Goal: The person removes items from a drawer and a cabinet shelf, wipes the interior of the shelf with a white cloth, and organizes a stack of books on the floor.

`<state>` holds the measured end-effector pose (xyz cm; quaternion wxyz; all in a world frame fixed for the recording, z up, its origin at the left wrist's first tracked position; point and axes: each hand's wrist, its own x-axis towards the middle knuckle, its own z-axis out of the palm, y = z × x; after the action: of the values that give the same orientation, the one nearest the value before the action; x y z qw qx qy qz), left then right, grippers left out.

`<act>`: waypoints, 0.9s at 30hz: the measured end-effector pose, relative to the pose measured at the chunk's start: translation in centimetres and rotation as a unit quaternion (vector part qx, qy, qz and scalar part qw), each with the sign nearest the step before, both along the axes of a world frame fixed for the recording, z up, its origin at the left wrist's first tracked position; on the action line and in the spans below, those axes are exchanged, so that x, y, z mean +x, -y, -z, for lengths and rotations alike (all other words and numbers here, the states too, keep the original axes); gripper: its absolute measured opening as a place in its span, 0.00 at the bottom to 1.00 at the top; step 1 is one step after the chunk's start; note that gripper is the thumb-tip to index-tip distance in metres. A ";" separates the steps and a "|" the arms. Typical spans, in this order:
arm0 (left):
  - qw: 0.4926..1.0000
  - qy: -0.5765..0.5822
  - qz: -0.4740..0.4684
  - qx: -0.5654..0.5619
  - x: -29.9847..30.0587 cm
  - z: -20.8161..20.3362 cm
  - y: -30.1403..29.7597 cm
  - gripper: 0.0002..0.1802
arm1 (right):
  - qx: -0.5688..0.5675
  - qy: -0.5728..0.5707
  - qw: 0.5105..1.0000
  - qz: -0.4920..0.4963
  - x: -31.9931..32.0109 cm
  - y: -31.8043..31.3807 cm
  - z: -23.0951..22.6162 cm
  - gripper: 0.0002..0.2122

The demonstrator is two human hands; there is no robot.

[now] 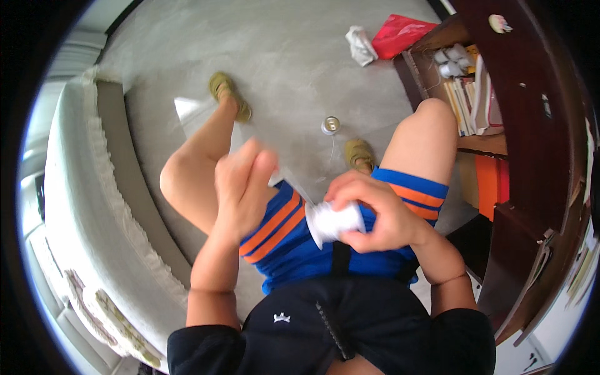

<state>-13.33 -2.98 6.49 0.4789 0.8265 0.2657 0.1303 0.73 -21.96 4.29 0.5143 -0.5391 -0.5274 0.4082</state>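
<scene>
My right hand is wrapped round a white spool with a flared rim, held above my lap. The spool is smeared by motion. A pale thread stretches from the spool up to my left hand. That hand is raised over my left thigh with its fingers curled in, also blurred. A small whitish bit shows beside its fingers, too blurred to name. On the floor between my feet stands a small round white thing with a gold-coloured top, and a thin strand trails from it toward me.
A pale sofa with a ruffled cover runs along my left. At right stands a dark wooden cabinet whose open shelf holds books and several white spools. A red bag and crumpled white plastic lie beside it.
</scene>
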 end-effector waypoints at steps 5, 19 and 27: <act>0.941 0.053 0.334 -0.023 0.3 4.2 3.0 0.04 | 0.030 0.130 0.968 0.214 2.3 -2.4 1.7 0.20; 0.975 0.166 0.123 -0.075 -0.7 3.1 0.3 0.08 | 0.011 0.181 0.980 0.086 2.1 -3.9 1.2 0.22; 0.948 0.061 0.270 -0.155 0.5 5.6 2.0 0.06 | 0.021 0.253 0.951 0.178 3.2 -4.8 2.9 0.21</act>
<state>-12.85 -5.03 0.94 0.6336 0.7734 0.0200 0.0036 3.94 -17.15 1.38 0.4394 -0.6989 -0.5444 0.1486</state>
